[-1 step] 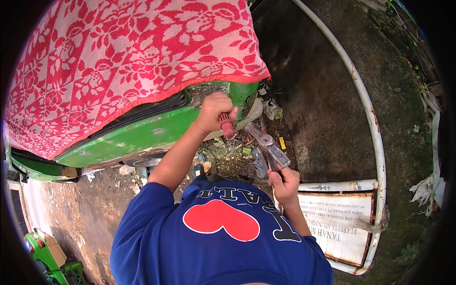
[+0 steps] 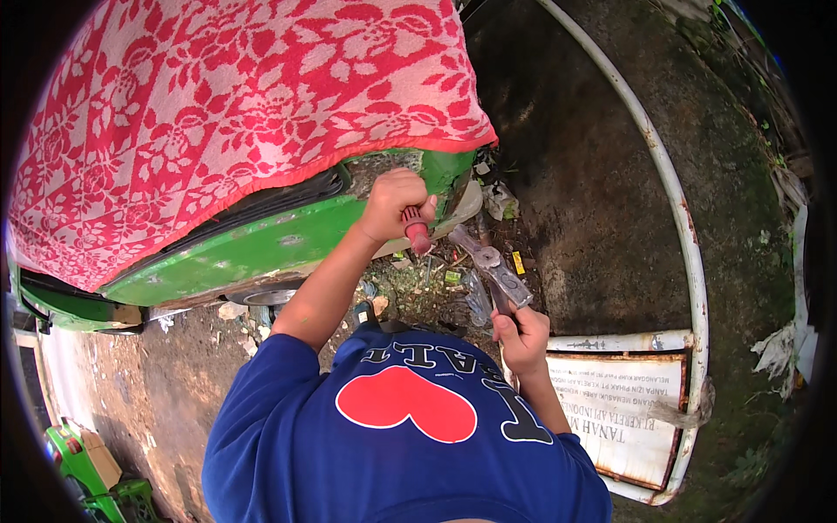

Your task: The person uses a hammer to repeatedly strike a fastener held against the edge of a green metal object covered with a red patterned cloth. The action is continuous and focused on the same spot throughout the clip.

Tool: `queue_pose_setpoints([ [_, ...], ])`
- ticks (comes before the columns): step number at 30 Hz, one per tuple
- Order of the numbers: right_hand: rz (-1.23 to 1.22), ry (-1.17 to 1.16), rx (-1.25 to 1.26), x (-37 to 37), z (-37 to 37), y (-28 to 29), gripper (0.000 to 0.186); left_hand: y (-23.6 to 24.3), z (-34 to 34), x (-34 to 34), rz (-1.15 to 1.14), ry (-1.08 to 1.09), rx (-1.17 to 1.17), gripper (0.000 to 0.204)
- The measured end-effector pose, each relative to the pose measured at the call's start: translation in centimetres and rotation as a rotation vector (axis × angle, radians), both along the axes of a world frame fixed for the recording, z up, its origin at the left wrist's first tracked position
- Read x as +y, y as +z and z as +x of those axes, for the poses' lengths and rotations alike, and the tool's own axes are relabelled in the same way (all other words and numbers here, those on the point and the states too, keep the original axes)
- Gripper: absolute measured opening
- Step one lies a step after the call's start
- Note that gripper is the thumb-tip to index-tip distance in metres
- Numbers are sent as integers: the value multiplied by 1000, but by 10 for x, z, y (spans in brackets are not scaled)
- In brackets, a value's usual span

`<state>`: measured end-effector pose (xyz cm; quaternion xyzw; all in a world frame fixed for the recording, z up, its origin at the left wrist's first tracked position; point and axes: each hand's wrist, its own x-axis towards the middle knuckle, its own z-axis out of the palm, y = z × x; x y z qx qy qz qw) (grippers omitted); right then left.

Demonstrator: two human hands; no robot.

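Observation:
My left hand (image 2: 398, 206) is closed round a red ridged handle (image 2: 418, 237), the grip of a hand tool. Its working end is hidden behind my fist, so the kind does not show. That fist is at the corner of a green vehicle body (image 2: 288, 240), over a patch of bare, rough metal (image 2: 370, 167). Lower and to the right, my right hand (image 2: 523, 338) grips a hammer by its dark handle. The worn grey hammer head (image 2: 493, 261) points up and left, a short gap from the red handle's end.
A red and pink flowered blanket (image 2: 261, 105) covers the vehicle's top. Litter and rubble (image 2: 418, 283) lie on the ground below. On the right stands a white tubular frame (image 2: 671, 183) with a rusty-edged sign panel (image 2: 610, 410). Green parts (image 2: 83, 462) sit at the lower left.

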<state>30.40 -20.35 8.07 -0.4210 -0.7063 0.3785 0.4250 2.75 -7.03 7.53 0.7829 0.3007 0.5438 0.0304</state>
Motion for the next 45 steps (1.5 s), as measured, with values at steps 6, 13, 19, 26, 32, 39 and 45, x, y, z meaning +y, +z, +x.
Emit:
queue_pose_setpoints([
  [6, -41, 16, 33, 6, -5, 0, 27, 5, -4, 7, 31, 15, 15, 31],
  [13, -40, 19, 37, 7, -6, -1, 27, 7, -5, 7, 23, 23, 22, 30],
  [19, -53, 27, 34, 8, -7, 0, 27, 6, -7, 6, 14, 27, 20, 30],
  [26, -43, 57, 33, 4, -9, 6, 25, 5, -7, 8, 19, 12, 36, 29],
  [32, 304, 43, -195, 11, -11, -4, 27, 6, 1, 10, 9, 31, 12, 28],
  [39, 194, 94, 46, 3, -2, -18, 26, 8, 4, 12, -30, 55, 3, 28],
  [45, 82, 13, 37, 4, -2, -8, 30, 4, 1, 9, -35, 31, 0, 29],
])
